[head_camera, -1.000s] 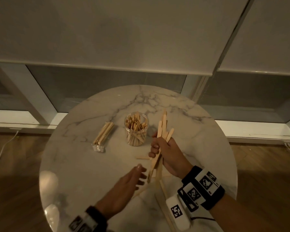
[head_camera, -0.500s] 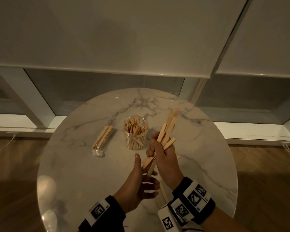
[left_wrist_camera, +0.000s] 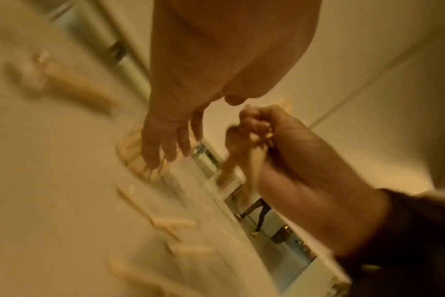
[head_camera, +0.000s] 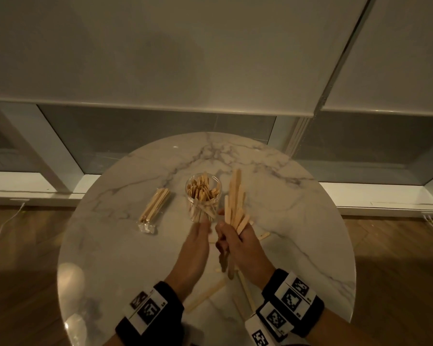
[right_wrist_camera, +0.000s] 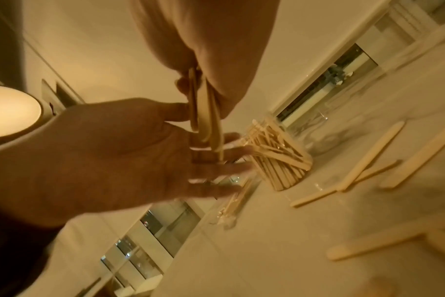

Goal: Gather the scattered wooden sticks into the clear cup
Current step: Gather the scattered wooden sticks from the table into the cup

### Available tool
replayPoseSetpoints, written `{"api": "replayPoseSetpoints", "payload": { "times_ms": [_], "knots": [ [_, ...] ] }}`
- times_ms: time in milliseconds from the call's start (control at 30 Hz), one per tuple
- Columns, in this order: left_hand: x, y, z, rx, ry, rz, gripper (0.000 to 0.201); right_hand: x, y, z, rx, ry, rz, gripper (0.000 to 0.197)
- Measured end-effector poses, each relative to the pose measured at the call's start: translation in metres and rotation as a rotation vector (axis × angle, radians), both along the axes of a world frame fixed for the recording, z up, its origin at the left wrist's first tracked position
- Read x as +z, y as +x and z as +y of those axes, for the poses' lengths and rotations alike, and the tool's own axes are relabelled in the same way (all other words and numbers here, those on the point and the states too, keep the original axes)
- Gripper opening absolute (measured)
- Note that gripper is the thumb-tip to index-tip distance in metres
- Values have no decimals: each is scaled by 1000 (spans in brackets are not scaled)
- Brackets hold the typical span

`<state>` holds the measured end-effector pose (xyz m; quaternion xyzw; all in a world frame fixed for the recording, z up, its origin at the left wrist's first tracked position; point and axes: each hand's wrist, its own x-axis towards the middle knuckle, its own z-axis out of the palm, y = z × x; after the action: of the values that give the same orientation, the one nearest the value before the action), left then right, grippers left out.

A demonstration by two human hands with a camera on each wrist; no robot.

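My right hand (head_camera: 238,243) grips a bundle of sticks (head_camera: 234,203) upright, just beside the cup (head_camera: 203,196). My left hand (head_camera: 194,248) is flat and empty, fingers reaching toward the cup. The cup already holds many sticks; several loose sticks (head_camera: 205,297) remain on the table (head_camera: 110,245).

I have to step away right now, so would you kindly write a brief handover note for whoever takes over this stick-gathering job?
Right hand: grips a bundle of wooden sticks, raised just right of the clear cup.
Left hand: open, holding nothing, fingers stretched toward the cup's base.
Done: the cup stands upright mid-table, already packed with sticks.
Left: put the held bundle in the cup, then gather the loose sticks lying on the marble table near the wrists. A wrapped pack of sticks lies left of the cup, untouched.
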<state>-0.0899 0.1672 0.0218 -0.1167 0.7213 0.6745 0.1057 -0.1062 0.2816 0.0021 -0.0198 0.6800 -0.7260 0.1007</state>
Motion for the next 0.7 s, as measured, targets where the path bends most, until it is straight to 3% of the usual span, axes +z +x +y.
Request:
{"api": "replayPoseSetpoints", "payload": {
  "times_ms": [100, 233, 400, 600, 700],
  "knots": [
    [19, -15, -12, 23, -38, 268, 26, -9, 4, 5, 138, 80, -30, 14],
    [33, -32, -15, -62, -176, 497, 34, -13, 9, 5, 282, 182, -105, 15],
    [14, -11, 6, -409, -472, 513, 34, -6, 8, 4, 244, 195, -106, 27],
    [11, -12, -1, -361, -420, 426, 34, -7, 9, 4, 240, 113, -136, 27],
    [13, -5, 2, -323, -195, 341, 47, 1, 4, 3, 195, 42, -105, 26]
  ]
}}
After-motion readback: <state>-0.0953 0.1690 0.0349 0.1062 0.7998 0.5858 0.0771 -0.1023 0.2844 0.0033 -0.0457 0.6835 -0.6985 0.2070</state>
